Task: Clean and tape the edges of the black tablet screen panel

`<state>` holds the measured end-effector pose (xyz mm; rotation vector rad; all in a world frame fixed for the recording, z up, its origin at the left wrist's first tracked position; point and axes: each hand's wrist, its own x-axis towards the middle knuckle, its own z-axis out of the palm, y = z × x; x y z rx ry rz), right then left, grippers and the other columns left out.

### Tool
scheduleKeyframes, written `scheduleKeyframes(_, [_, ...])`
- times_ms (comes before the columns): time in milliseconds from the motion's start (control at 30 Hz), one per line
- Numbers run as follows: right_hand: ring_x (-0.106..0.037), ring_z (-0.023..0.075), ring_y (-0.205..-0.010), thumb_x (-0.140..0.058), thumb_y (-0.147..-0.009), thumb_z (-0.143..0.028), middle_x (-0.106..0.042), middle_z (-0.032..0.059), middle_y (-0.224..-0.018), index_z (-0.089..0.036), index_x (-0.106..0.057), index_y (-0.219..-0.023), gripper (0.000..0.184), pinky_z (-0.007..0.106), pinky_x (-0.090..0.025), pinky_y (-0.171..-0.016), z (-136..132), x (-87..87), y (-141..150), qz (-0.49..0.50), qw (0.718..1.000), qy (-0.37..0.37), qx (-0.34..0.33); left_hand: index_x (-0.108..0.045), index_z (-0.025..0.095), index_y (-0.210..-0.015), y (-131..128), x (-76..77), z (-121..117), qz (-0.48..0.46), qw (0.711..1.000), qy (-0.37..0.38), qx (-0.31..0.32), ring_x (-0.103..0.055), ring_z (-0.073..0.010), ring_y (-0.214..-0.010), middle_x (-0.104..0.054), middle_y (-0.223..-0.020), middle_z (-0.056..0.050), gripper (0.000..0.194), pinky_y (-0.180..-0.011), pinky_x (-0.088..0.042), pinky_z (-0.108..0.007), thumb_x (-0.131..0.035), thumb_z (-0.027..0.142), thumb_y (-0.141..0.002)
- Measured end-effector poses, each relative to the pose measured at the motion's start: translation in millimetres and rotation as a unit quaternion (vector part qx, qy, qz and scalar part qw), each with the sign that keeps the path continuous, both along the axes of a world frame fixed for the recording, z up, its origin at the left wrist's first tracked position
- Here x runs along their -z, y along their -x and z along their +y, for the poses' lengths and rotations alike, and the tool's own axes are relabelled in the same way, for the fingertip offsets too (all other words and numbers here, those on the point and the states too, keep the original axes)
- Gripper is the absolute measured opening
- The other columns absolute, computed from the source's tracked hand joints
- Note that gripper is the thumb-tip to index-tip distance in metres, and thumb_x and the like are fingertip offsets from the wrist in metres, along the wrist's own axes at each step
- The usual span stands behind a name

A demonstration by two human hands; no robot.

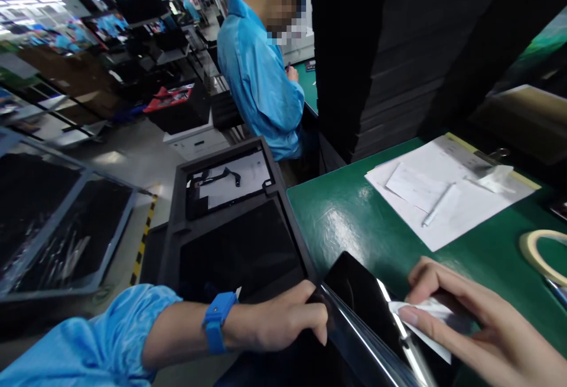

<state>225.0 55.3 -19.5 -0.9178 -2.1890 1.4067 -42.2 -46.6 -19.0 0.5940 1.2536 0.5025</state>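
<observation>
Right fingers [422, 286] pinch white wipe [436, 310]; left fingers [308, 316] curled at black panel [352, 280], palm down, hold unclear.

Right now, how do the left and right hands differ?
The left hand curls over a dark glossy piece; the right hand pinches a white piece. A blue wristband shows on the left hand's wrist, none on the right hand's visible part. Both are bare.

black panel [361, 301] | glossy, slanted | white wipe [436, 310] | crumpled, at panel's edge
</observation>
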Motion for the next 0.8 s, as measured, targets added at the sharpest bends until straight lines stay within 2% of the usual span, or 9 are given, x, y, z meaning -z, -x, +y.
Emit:
scheduleKeyframes(100, [-0.060,0.0150,-0.061,-0.074,-0.107,-0.058,-0.066,0.0011,-0.077,-0.025,-0.074,-0.086,0.039,0.021,-0.042,-0.045,10,-9.3,28,0.010,1.000,0.023,-0.019,-0.057,0.027,-0.056,-1,-2.9,1,0.000,1.000,-0.001,0.011,-0.040,-0.0210,-0.080,-0.051,-0.071,0.005,0.012,-0.085,-0.040,-0.035,-0.066,0.034,-0.053])
scheduleKeyframes(200, [-0.051,0.0125,-0.061,-0.076,-0.107,-0.056,-0.062,-0.0003,-0.077,-0.023,-0.073,-0.089,0.037,0.021,-0.035,-0.047,20,-6.0,49,0.027,0.998,0.045,-0.045,-0.058,0.027,-0.056,-1,-3.9,2,-0.011,1.000,-0.006,0.016,-0.039,-0.0206,-0.079,-0.049,-0.069,0.005,0.008,-0.083,-0.040,-0.034,-0.064,0.031,-0.052])
scheduleKeyframes(300, [-0.047,0.0117,-0.059,-0.076,-0.106,-0.057,-0.058,-0.0021,-0.074,-0.021,-0.070,-0.090,0.040,0.023,-0.034,-0.050,28,-1.3,67,0.056,0.995,0.059,-0.060,-0.055,0.027,-0.058,-1,-0.8,2,-0.018,1.000,0.001,0.015,-0.037,-0.0202,-0.079,-0.048,-0.069,0.006,0.013,-0.084,-0.039,-0.034,-0.064,0.030,-0.050])
scheduleKeyframes(400, [-0.050,0.0134,-0.064,-0.075,-0.105,-0.058,-0.062,-0.0006,-0.077,-0.020,-0.070,-0.092,0.040,0.024,-0.037,-0.056,35,-4.2,75,0.078,0.996,0.031,-0.016,-0.052,0.028,-0.064,-1,4.3,0,-0.010,1.000,0.023,0.010,-0.037,-0.0204,-0.079,-0.049,-0.071,0.007,0.021,-0.085,-0.037,-0.036,-0.068,0.031,-0.051])
scheduleKeyframes(500, [-0.052,0.0150,-0.066,-0.075,-0.104,-0.064,-0.061,0.0007,-0.076,-0.021,-0.069,-0.088,0.046,0.025,-0.040,-0.058,37,-11.4,62,0.071,0.996,0.004,0.057,-0.052,0.028,-0.065,0,7.5,-3,-0.012,0.999,0.030,0.007,-0.038,-0.0207,-0.081,-0.050,-0.072,0.007,0.022,-0.086,-0.036,-0.037,-0.068,0.030,-0.052])
scheduleKeyframes(600, [-0.048,0.0153,-0.059,-0.073,-0.102,-0.074,-0.056,0.0013,-0.069,-0.022,-0.065,-0.079,0.057,0.025,-0.038,-0.052,33,-16.0,31,0.042,0.989,-0.023,0.141,-0.052,0.027,-0.066,1,9.1,-4,-0.013,0.999,0.044,0.000,-0.039,-0.0206,-0.082,-0.050,-0.072,0.007,0.023,-0.086,-0.036,-0.038,-0.069,0.030,-0.051])
scheduleKeyframes(667, [-0.048,0.0163,-0.060,-0.072,-0.102,-0.074,-0.057,0.0027,-0.071,-0.022,-0.063,-0.077,0.058,0.026,-0.039,-0.051,27,-16.3,7,0.024,0.979,-0.041,0.199,-0.052,0.027,-0.066,2,9.8,-4,-0.013,0.998,0.054,-0.004,-0.040,-0.0205,-0.082,-0.050,-0.071,0.008,0.025,-0.086,-0.036,-0.037,-0.070,0.031,-0.049])
scheduleKeyframes(733, [-0.055,0.0183,-0.064,-0.071,-0.104,-0.071,-0.061,0.0039,-0.075,-0.023,-0.064,-0.078,0.055,0.027,-0.045,-0.054,19,-15.2,-12,-0.003,0.974,-0.041,0.223,-0.051,0.027,-0.064,2,10.2,-3,-0.012,0.998,0.057,-0.007,-0.041,-0.0202,-0.082,-0.050,-0.070,0.008,0.025,-0.086,-0.037,-0.037,-0.071,0.032,-0.049])
scheduleKeyframes(800, [-0.064,0.0209,-0.071,-0.071,-0.106,-0.067,-0.069,0.0056,-0.083,-0.025,-0.067,-0.082,0.049,0.027,-0.053,-0.060,11,-13.7,-21,-0.016,0.976,-0.043,0.213,-0.051,0.026,-0.064,1,10.2,-3,-0.005,0.998,0.056,-0.009,-0.040,-0.0200,-0.082,-0.050,-0.070,0.008,0.026,-0.086,-0.037,-0.036,-0.071,0.033,-0.049])
